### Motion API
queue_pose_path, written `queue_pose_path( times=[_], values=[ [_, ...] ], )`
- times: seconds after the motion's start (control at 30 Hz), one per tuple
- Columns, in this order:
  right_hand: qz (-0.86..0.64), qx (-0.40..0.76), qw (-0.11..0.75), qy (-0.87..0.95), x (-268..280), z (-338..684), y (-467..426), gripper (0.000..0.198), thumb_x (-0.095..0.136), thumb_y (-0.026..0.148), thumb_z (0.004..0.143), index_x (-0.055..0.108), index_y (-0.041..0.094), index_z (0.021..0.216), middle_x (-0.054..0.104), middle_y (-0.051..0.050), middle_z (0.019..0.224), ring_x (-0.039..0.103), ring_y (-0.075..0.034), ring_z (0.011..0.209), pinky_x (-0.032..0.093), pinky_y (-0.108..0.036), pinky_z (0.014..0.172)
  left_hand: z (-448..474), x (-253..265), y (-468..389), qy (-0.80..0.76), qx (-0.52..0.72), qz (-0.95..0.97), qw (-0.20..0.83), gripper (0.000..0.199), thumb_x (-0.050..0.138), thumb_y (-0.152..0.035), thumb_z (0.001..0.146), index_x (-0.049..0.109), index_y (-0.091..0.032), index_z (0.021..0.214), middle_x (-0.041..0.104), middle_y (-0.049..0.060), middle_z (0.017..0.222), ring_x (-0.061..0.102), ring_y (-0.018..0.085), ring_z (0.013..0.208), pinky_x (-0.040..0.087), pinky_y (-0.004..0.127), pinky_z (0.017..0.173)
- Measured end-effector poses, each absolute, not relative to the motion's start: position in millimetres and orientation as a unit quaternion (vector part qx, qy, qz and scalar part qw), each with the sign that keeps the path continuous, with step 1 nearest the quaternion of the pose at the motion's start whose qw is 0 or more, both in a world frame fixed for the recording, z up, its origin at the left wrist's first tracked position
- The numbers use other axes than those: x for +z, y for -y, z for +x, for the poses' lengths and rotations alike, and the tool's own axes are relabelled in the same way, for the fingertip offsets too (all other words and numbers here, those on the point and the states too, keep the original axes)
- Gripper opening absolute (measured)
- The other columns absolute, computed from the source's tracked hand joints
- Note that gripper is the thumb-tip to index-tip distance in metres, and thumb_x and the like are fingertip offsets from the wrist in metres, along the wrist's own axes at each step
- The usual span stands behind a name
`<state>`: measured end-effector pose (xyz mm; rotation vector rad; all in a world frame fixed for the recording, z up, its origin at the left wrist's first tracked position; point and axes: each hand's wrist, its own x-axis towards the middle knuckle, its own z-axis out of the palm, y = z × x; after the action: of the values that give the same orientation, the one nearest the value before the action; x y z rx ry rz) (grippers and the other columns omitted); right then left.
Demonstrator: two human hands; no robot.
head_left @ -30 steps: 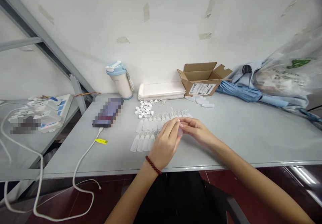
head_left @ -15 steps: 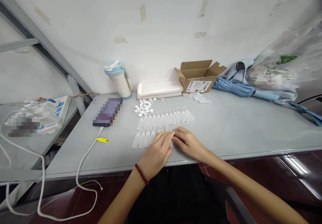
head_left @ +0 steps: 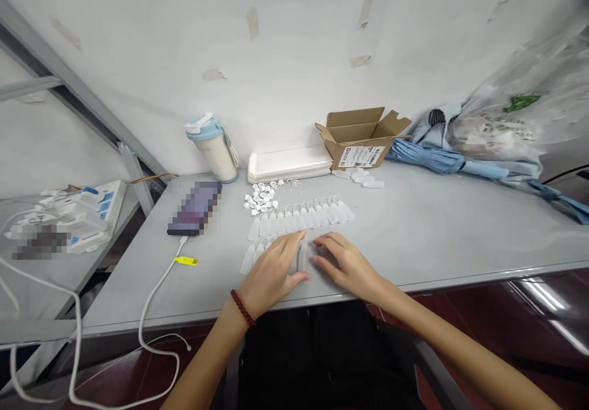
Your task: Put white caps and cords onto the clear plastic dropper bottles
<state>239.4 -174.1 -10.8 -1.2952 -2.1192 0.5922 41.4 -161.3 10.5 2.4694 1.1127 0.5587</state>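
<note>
Near the desk's front edge lies a small translucent bottle-shaped piece [head_left: 302,258] between my two hands. My left hand [head_left: 276,270] is open just left of it, thumb and fingers spread about its near and far ends; whether they touch it I cannot tell. My right hand [head_left: 346,264] is open to its right, fingers curved and apart, with nothing in them. Similar pieces with thin loops at their necks form a back row [head_left: 299,218] and a front row [head_left: 251,256], the latter partly hidden by my left hand. White caps [head_left: 261,198] lie in a heap behind.
White flat boxes or trays [head_left: 289,163] are stacked by the wall, with an open cardboard box [head_left: 359,146] and loose translucent pieces [head_left: 363,178] nearby. A tumbler [head_left: 214,151], a phone [head_left: 196,207] and its cable [head_left: 156,299] stand left. A blue umbrella [head_left: 427,157] lies right.
My hands have drawn apart and the fingers have opened. The small translucent piece now shows between them. My left hand has shifted left, and the camera view has moved slightly.
</note>
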Motion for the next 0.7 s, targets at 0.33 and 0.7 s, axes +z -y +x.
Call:
queue_pose_path(
  times=[0.33,0.7],
  values=[
    [-0.457,0.259,0.288,0.801,-12.0,233.3,173.8,0.028,0.055,0.024,0.086,0.052,0.016,0.112,0.057,-0.012,0.105,0.055,-0.023,0.099,0.049,-0.041,0.085,44.8,10.0,158.2,-0.385,0.171,0.885,0.196,0.057,0.065,-0.019,0.078,0.037,-0.019,0.129,0.055,0.012,0.124,0.051,0.024,0.118,0.045,0.043,0.098],
    [-0.462,0.271,0.31,0.785,-13.9,235.3,175.2,0.021,0.056,0.022,0.085,0.054,0.017,0.105,0.059,-0.01,0.1,0.056,-0.023,0.094,0.049,-0.041,0.082,49.7,5.2,164.8,-0.377,0.176,0.888,0.196,0.059,0.058,-0.016,0.082,0.031,-0.023,0.134,0.056,0.011,0.119,0.054,0.024,0.112,0.049,0.044,0.093]
  ],
)
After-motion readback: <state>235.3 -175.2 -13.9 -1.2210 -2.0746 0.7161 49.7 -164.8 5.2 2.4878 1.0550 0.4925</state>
